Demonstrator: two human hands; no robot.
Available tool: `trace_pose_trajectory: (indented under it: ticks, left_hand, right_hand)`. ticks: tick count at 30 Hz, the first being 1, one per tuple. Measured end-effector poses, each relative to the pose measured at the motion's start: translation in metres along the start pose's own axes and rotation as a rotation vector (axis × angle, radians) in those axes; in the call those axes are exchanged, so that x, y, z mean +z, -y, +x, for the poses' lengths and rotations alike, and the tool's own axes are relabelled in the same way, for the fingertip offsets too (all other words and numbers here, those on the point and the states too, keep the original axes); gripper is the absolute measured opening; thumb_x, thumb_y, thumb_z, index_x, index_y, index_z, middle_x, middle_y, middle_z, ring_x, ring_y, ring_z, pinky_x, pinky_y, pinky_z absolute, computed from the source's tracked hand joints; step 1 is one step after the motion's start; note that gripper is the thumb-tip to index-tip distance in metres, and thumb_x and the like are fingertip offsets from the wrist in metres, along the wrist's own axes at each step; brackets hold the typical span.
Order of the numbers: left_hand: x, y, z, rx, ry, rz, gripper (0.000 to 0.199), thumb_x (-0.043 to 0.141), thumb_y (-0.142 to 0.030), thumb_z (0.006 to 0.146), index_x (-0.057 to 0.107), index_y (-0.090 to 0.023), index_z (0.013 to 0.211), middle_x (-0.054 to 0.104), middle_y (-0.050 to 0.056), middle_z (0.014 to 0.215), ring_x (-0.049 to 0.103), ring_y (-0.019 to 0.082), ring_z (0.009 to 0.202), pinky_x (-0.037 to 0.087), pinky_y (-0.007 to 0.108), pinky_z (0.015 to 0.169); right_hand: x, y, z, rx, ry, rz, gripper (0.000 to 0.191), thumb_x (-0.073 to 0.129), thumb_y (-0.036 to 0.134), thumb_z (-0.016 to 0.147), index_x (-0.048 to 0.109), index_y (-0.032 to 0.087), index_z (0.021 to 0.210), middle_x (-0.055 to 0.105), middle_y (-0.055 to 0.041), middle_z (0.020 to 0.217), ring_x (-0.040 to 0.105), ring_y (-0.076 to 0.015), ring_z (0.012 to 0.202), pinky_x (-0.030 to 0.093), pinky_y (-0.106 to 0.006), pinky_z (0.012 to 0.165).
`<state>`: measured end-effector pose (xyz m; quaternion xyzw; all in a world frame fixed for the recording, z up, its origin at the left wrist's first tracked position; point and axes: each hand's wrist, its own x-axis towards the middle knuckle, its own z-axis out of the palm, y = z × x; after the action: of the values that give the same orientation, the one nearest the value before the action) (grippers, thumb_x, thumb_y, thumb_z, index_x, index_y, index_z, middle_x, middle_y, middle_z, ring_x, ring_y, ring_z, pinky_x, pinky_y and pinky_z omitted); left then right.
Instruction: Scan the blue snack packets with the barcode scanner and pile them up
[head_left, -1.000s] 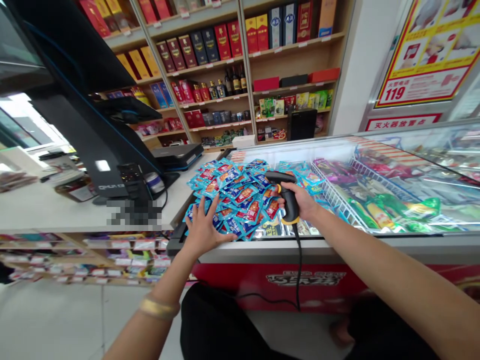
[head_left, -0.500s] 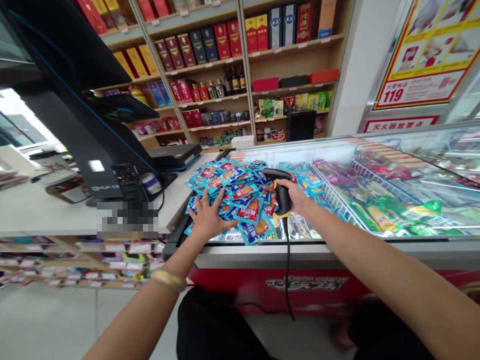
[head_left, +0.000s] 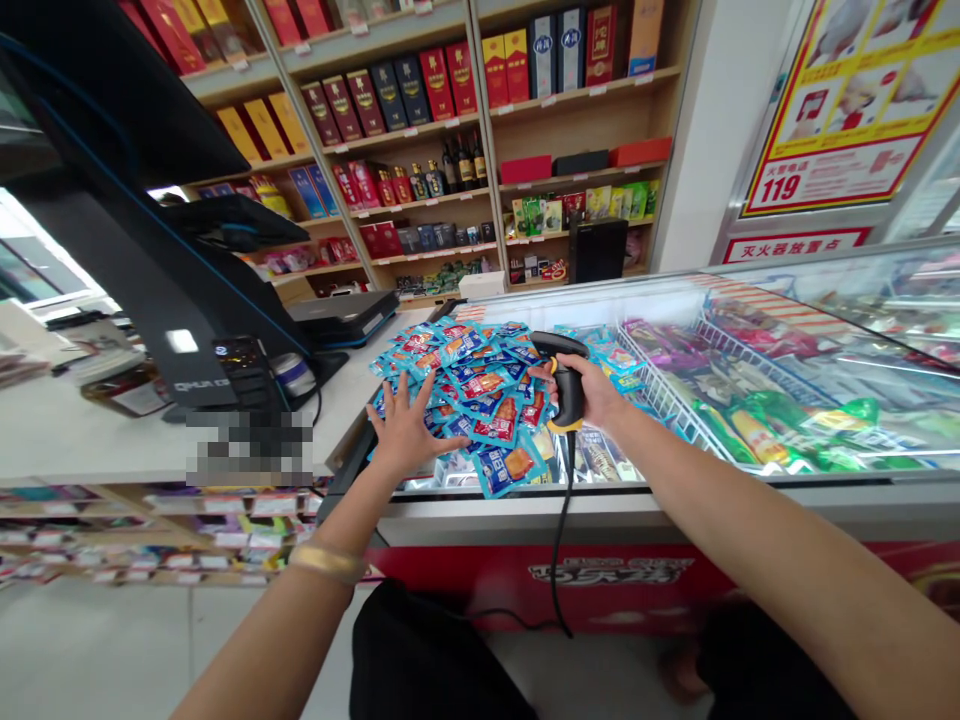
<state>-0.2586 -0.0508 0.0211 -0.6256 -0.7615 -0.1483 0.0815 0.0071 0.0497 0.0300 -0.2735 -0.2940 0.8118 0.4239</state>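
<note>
A heap of blue and red snack packets lies on the glass top of a chest freezer. My left hand rests with fingers spread on the heap's near left side. In my right hand is a black and yellow barcode scanner, gripped by its handle, with its head over the right part of the heap. The scanner's cable hangs down across the freezer front. One packet lies at the near edge of the pile, close to the freezer's rim.
Bagged frozen goods in white wire baskets show through the freezer glass. To the left, a counter bears a dark register stand and a flat black device. Shelves of boxes and bottles stand behind.
My left hand has shifted slightly left on the packets, fingers still spread. The scanner stays in my right hand over the heap, and its cable has swung a little left.
</note>
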Motion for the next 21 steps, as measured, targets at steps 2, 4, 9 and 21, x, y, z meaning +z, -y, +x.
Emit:
trace_pose_trajectory:
  ticks: [2,4,9,21]
  left_hand:
    - [-0.003,0.001,-0.008,0.003,-0.034,-0.016,0.108,0.073,-0.062,0.065,0.021,-0.029,0.153,0.007,0.018,0.161,0.003,0.046,0.145,0.011,0.073,0.107]
    - [-0.004,-0.003,-0.019,0.014,-0.060,-0.059,0.101,0.069,-0.062,0.070,0.022,-0.027,0.153,0.008,0.018,0.161,0.004,0.044,0.146,0.011,0.071,0.108]
    - [0.002,-0.034,-0.044,0.167,-0.057,-0.100,0.106,0.073,-0.062,0.066,0.022,-0.029,0.153,0.007,0.016,0.161,0.000,0.043,0.146,0.012,0.069,0.110]
    - [0.013,-0.066,-0.045,0.157,-0.117,-0.066,0.098,0.070,-0.057,0.072,0.024,-0.025,0.152,0.008,0.019,0.160,0.003,0.041,0.147,0.011,0.067,0.112]
  right_hand:
    - [-0.002,0.003,-0.008,0.003,-0.015,0.016,0.021,0.046,0.024,0.090,0.057,0.015,0.074,0.071,-0.0104,0.081,0.049,-0.0078,0.043,0.044,-0.019,0.040]
    - [-0.003,0.006,-0.015,0.016,-0.036,0.036,0.021,0.046,0.024,0.090,0.057,0.015,0.075,0.071,-0.0104,0.079,0.049,-0.0073,0.043,0.044,-0.018,0.040]
    - [-0.009,0.006,-0.026,0.027,-0.068,0.029,0.020,0.048,0.024,0.089,0.055,0.015,0.073,0.070,-0.0097,0.077,0.048,-0.0076,0.041,0.043,-0.019,0.039]
    - [-0.043,0.011,-0.076,0.012,-0.185,0.024,0.016,0.051,0.025,0.089,0.059,0.015,0.078,0.066,-0.0055,0.069,0.047,-0.0077,0.041,0.042,-0.019,0.036]
